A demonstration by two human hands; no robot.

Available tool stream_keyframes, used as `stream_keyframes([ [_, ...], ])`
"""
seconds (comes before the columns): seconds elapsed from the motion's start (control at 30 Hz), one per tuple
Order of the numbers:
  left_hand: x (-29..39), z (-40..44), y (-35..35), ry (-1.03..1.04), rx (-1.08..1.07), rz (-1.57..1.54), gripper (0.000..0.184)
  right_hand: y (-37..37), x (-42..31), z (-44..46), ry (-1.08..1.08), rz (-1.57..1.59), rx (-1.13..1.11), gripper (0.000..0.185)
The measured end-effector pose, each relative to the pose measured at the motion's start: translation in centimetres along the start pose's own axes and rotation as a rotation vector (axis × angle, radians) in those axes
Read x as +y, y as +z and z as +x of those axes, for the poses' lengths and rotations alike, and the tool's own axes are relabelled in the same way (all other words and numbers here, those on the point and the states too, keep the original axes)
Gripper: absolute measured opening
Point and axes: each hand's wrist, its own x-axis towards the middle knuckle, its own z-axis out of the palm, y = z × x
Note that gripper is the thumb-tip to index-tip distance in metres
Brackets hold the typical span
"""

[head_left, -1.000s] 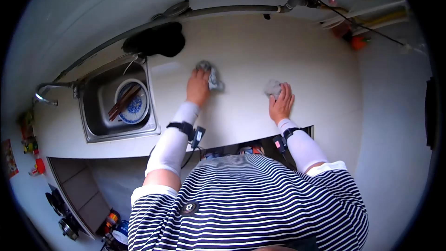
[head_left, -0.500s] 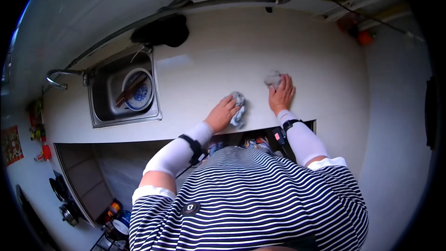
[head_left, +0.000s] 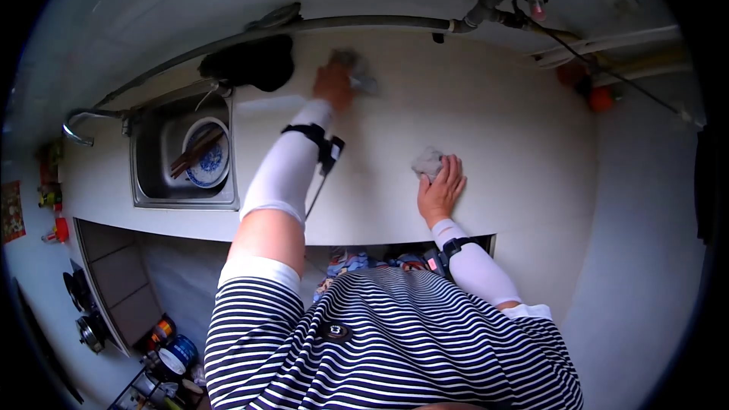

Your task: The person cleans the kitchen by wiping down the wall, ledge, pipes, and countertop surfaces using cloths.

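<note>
My left hand (head_left: 332, 85) is stretched far across the pale countertop (head_left: 380, 137) and presses on a crumpled grey cloth (head_left: 363, 80); motion blurs both. Nearer to me on the right, my right hand (head_left: 441, 189) rests on the counter, its fingers against a second, light grey crumpled cloth (head_left: 428, 163). Left of my left arm, a steel sink (head_left: 159, 137) holds a blue-and-white bowl (head_left: 208, 169) with brown chopsticks (head_left: 196, 153) lying in it.
A black item (head_left: 258, 63) lies at the counter's back edge beside the sink. The faucet (head_left: 80, 125) arches at the left. A grey pipe (head_left: 364, 21) runs along the wall, with valves (head_left: 493, 4) at the right. Orange objects (head_left: 602, 98) sit in the back right corner.
My left hand and its cloth swept toward the front edge, then far back and left across the counter. My right hand stays with its cloth while the view shifts slightly.
</note>
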Motion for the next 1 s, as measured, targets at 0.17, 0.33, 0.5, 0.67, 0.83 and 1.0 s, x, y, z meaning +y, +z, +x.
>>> stream_keyframes([
  [0.17,-5.9,0.3,-1.2,-0.105,0.065,-0.029,0.069,-0.2,0.1,0.0,0.017,-0.005,-0.055,0.07],
  [0.33,-6.7,-8.0,2.4,-0.021,0.207,-0.145,0.066,0.1,0.1,0.0,-0.025,-0.005,-0.02,0.069],
  [0.5,-3.7,-25.5,4.7,-0.041,0.117,-0.125,0.067,0.3,0.2,-0.3,-0.045,-0.01,-0.011,0.07],
  [0.67,0.0,-36.8,5.1,-0.137,0.034,-0.131,0.072,0.7,0.6,-0.2,-0.067,-0.014,0.037,0.071],
  [0.83,1.0,-38.2,4.7,-0.296,0.023,-0.111,0.076,0.5,0.7,-0.3,-0.063,-0.013,0.001,0.066],
  [1.0,-5.5,-32.8,4.1,-0.422,0.064,0.0,0.072,0.4,0.3,-0.3,-0.046,-0.04,0.009,0.067],
])
